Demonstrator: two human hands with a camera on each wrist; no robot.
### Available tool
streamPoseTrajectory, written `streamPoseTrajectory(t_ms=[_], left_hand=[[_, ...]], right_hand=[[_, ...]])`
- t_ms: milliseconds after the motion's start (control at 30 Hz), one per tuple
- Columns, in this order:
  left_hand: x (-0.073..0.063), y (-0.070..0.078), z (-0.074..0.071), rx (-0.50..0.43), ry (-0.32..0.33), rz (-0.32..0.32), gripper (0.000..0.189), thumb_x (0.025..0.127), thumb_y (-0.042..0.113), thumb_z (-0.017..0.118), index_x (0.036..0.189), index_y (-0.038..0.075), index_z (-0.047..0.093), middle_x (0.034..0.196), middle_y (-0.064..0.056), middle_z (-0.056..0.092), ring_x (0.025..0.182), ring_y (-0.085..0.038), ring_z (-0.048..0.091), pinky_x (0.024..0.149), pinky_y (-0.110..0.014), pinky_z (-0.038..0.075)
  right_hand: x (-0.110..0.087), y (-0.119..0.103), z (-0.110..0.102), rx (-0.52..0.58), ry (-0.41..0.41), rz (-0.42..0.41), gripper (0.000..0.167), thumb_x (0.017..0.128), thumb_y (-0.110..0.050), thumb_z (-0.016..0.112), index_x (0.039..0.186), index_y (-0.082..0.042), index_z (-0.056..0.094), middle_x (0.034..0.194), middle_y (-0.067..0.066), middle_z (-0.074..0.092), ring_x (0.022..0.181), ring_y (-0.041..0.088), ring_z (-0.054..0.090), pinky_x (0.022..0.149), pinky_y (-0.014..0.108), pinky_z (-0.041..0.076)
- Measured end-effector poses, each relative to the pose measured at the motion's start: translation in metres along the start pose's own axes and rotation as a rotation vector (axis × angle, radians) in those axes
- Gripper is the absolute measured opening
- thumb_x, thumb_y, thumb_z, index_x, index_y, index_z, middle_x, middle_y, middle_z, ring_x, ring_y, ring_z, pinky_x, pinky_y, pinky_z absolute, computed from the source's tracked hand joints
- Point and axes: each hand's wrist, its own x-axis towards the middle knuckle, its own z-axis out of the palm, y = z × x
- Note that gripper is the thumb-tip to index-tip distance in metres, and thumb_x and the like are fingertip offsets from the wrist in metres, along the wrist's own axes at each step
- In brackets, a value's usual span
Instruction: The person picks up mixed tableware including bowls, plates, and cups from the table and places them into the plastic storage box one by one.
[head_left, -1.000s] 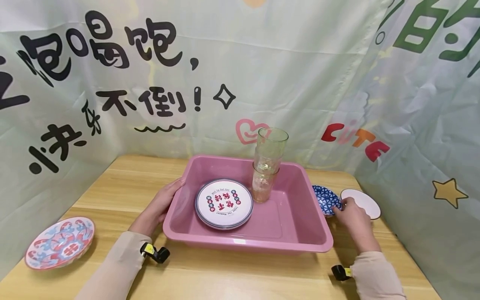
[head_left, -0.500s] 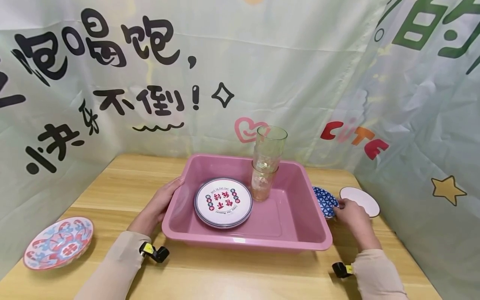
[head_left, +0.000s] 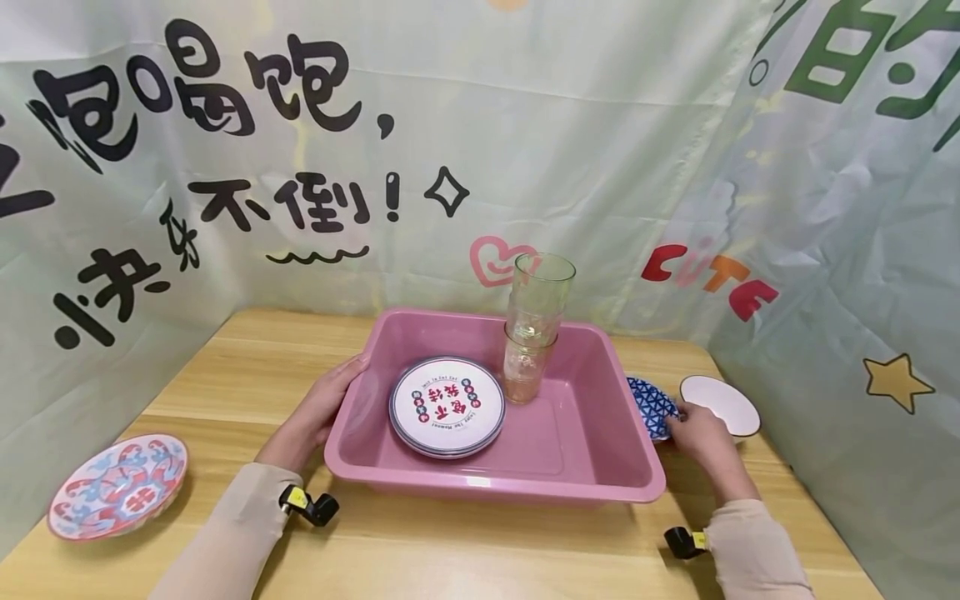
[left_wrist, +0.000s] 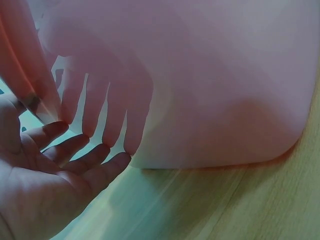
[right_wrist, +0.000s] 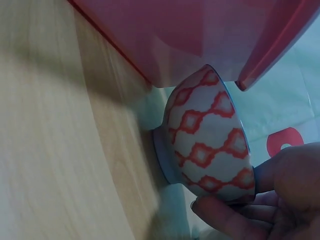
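Note:
My right hand [head_left: 705,433] pinches the near right rim of a bowl [head_left: 654,408], which stands just right of the pink plastic tub [head_left: 495,490]. The inside of this bowl is blue-patterned; in the right wrist view its white outside carries red diamonds, thumb and fingers at the rim. On the other side, my left hand [head_left: 330,400] rests against the tub's outer left wall, fingers extended and fingertips touching the plastic [left_wrist: 210,90]. Inside the tub lie stacked round plates [head_left: 447,407] with red lettering, beside two stacked clear glasses [head_left: 534,333].
A white dish [head_left: 720,402] with a dark rim sits right of the blue-patterned bowl, partly behind my right hand. Far left on the wooden table [head_left: 420,550] is a red-and-blue patterned dish [head_left: 120,487]. A printed fabric sheet [head_left: 600,150] hangs behind the table.
The bowl in my right hand has tilted a little and shifted slightly toward me. The white dish has tipped slightly at its near edge. My left hand and the tub stay in place.

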Motion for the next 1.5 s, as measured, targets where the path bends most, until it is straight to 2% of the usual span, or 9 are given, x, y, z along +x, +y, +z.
streamPoseTrajectory(t_ms=[233,433,867,1100,1333,1500], left_hand=[[0.001,0.0,-0.001,0.013,0.0,0.009,0.064,0.103,0.045,0.046,0.152,0.007,0.032,0.143,-0.026,0.043,0.119,-0.028,0.055,0.096,-0.04,0.049],[0.002,-0.001,-0.001,0.001,-0.013,0.01,0.065,0.102,0.046,0.047,0.149,0.003,0.034,0.136,-0.023,0.051,0.114,-0.028,0.058,0.095,-0.04,0.051],[0.0,0.0,-0.001,-0.004,-0.011,0.0,0.066,0.101,0.046,0.048,0.15,0.004,0.034,0.136,-0.023,0.051,0.113,-0.028,0.059,0.094,-0.04,0.051],[0.0,0.0,-0.001,-0.003,-0.001,-0.003,0.066,0.101,0.046,0.048,0.151,0.006,0.033,0.137,-0.022,0.05,0.115,-0.027,0.059,0.095,-0.039,0.051],[0.0,0.001,0.0,-0.004,0.009,-0.006,0.066,0.101,0.047,0.049,0.152,0.008,0.033,0.14,-0.023,0.047,0.117,-0.027,0.057,0.096,-0.039,0.05],[0.0,0.0,0.0,-0.014,0.005,-0.008,0.065,0.101,0.046,0.049,0.151,0.006,0.033,0.135,-0.022,0.052,0.113,-0.027,0.06,0.095,-0.04,0.051]], right_hand=[[-0.001,0.001,-0.001,-0.013,0.025,-0.008,0.04,0.095,-0.012,0.049,0.121,0.018,0.053,0.115,0.039,0.056,0.102,0.056,0.054,0.089,0.064,0.043],[-0.002,0.001,-0.001,-0.003,0.039,-0.008,0.042,0.095,-0.012,0.049,0.123,0.019,0.052,0.118,0.04,0.055,0.105,0.057,0.052,0.089,0.064,0.042],[-0.008,0.003,-0.007,-0.009,0.137,-0.046,0.038,0.095,-0.012,0.049,0.121,0.014,0.055,0.11,0.035,0.062,0.1,0.057,0.056,0.08,0.063,0.046],[-0.011,0.001,-0.013,-0.028,0.167,-0.045,0.037,0.095,-0.012,0.051,0.125,0.011,0.055,0.111,0.032,0.063,0.103,0.057,0.055,0.08,0.063,0.045],[-0.014,-0.002,-0.016,-0.04,0.248,-0.077,0.034,0.095,-0.011,0.053,0.122,0.008,0.059,0.11,0.031,0.065,0.103,0.057,0.054,0.079,0.065,0.044],[-0.016,-0.005,-0.017,-0.041,0.314,-0.078,0.031,0.094,-0.01,0.054,0.12,0.004,0.062,0.108,0.029,0.066,0.102,0.054,0.056,0.077,0.065,0.043]])
